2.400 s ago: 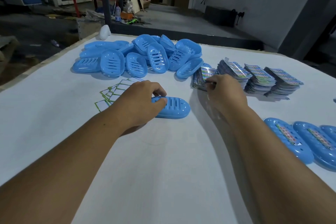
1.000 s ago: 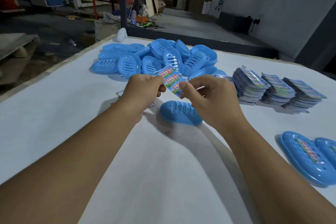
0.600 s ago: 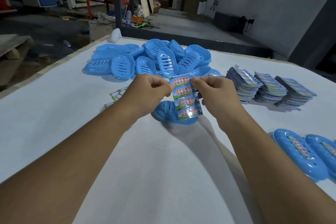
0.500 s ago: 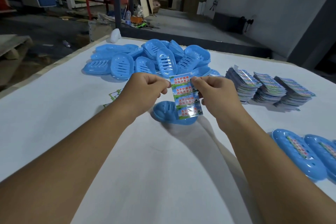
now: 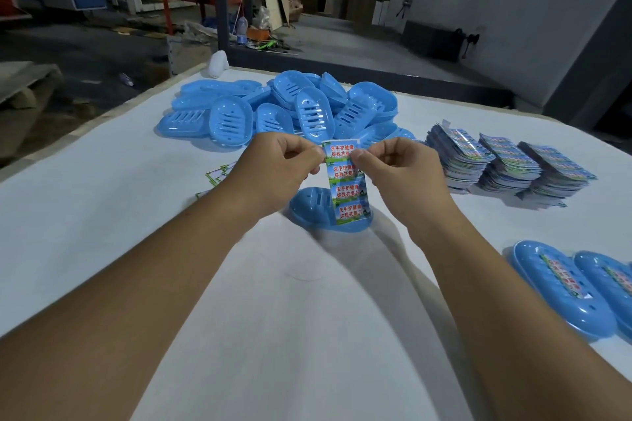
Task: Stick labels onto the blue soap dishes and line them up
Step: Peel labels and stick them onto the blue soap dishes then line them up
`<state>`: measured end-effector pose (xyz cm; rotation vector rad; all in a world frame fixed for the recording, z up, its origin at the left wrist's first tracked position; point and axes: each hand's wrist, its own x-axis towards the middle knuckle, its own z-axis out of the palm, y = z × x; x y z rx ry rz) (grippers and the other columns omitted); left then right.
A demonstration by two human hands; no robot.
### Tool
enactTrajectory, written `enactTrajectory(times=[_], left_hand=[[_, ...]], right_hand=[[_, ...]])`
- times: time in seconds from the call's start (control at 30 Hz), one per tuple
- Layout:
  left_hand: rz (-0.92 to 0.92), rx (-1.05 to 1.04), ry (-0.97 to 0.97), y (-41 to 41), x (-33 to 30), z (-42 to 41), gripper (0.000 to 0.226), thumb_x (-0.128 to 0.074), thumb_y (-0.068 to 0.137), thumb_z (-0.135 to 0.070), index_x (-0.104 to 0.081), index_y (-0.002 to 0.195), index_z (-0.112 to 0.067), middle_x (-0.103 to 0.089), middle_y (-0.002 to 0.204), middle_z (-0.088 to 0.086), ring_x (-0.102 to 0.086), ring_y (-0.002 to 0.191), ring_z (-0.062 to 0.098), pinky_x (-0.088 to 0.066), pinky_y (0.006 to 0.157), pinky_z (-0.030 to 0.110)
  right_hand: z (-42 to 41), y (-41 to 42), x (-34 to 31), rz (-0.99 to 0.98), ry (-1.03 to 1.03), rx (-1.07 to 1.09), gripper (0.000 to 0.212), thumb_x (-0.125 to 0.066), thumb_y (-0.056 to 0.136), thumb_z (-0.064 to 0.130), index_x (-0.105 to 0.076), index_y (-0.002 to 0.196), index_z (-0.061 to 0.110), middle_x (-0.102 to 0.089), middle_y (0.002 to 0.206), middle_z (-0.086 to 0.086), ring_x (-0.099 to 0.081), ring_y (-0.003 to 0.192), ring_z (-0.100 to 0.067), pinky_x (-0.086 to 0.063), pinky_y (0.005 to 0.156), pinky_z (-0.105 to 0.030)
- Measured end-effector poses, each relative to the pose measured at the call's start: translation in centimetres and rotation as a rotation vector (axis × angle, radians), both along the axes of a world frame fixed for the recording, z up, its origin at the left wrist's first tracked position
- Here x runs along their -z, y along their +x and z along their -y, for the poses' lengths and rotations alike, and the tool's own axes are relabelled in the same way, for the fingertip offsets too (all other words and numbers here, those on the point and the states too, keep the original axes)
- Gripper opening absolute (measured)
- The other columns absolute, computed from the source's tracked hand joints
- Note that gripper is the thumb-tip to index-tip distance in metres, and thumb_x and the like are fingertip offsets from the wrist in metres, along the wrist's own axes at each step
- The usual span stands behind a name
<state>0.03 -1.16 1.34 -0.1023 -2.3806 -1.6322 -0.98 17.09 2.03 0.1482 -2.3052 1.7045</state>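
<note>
Fingers of left hand [image 5: 273, 171] and right hand [image 5: 403, 174] pinch top of label strip [image 5: 345, 181], hanging above unlabelled dish [image 5: 311, 207] at table centre. Two labelled dishes [image 5: 561, 287] lined near right, second cut off by frame. Large unlabelled pile [image 5: 284, 109] far left: most work left. Label stacks [image 5: 509, 164] right. Peeling progress unclear.
</note>
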Motion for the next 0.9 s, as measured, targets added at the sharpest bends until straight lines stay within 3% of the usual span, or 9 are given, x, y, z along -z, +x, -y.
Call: enactTrajectory(times=[0.13,0.3,0.57,0.67,0.77,0.9], left_hand=[[-0.026,0.048,0.021,0.3,0.0,-0.2,0.021,-0.066,0.096,-0.032,-0.075,0.08,-0.02,-0.071,0.069,-0.015,-0.059,0.063,-0.006,-0.047,0.071,0.023],[-0.045,0.073,-0.006,0.4,0.1,-0.3,0.021,-0.067,0.096,-0.032,-0.076,0.082,-0.02,-0.073,0.074,-0.009,-0.06,0.067,0.0,-0.052,0.076,0.03],[-0.045,0.058,-0.008,0.4,0.0,-0.3,0.024,-0.065,0.095,-0.028,-0.072,0.073,-0.021,-0.07,0.068,-0.007,-0.058,0.066,0.004,-0.051,0.07,0.024],[-0.026,0.003,-0.029,0.2,-0.2,-0.2,0.03,-0.058,0.095,-0.023,-0.064,0.066,-0.019,-0.062,0.059,-0.015,-0.051,0.057,0.0,-0.043,0.055,0.013],[0.022,-0.062,-0.056,-0.1,-0.6,0.1,0.027,-0.048,0.099,-0.022,-0.054,0.073,-0.014,-0.057,0.064,-0.007,-0.049,0.061,0.008,-0.042,0.058,0.024],[0.116,-0.15,-0.079,-0.3,-0.9,0.6,0.022,-0.037,0.1,-0.02,-0.049,0.084,-0.011,-0.061,0.087,0.016,-0.063,0.088,0.038,-0.055,0.086,0.051]], right_hand=[[0.5,0.5,0.1,-0.05,0.029,-0.09,0.016,-0.079,0.087,0.028,-0.075,0.075,0.018,-0.075,0.07,0.004,-0.065,0.06,-0.001,-0.053,0.057,-0.016],[0.8,1.1,0.1,-0.077,0.058,-0.169,0.018,-0.077,0.084,0.041,-0.081,0.076,0.025,-0.076,0.071,0.001,-0.063,0.063,-0.003,-0.052,0.06,-0.019],[0.7,1.1,-0.4,-0.027,0.011,-0.158,0.019,-0.075,0.091,0.025,-0.08,0.073,0.023,-0.074,0.066,0.006,-0.058,0.054,0.003,-0.045,0.052,-0.012],[0.5,0.9,-0.5,0.039,-0.039,-0.139,0.021,-0.075,0.09,0.025,-0.08,0.071,0.018,-0.074,0.068,0.005,-0.055,0.055,0.0,-0.044,0.052,-0.013],[0.2,0.8,-0.6,0.102,-0.073,-0.123,0.022,-0.076,0.089,0.029,-0.081,0.071,0.016,-0.073,0.07,0.004,-0.054,0.059,-0.006,-0.045,0.055,-0.016],[0.0,0.8,-0.7,0.169,-0.123,-0.128,0.016,-0.078,0.085,0.031,-0.082,0.078,0.018,-0.07,0.069,0.005,-0.052,0.058,-0.007,-0.044,0.059,-0.023]])
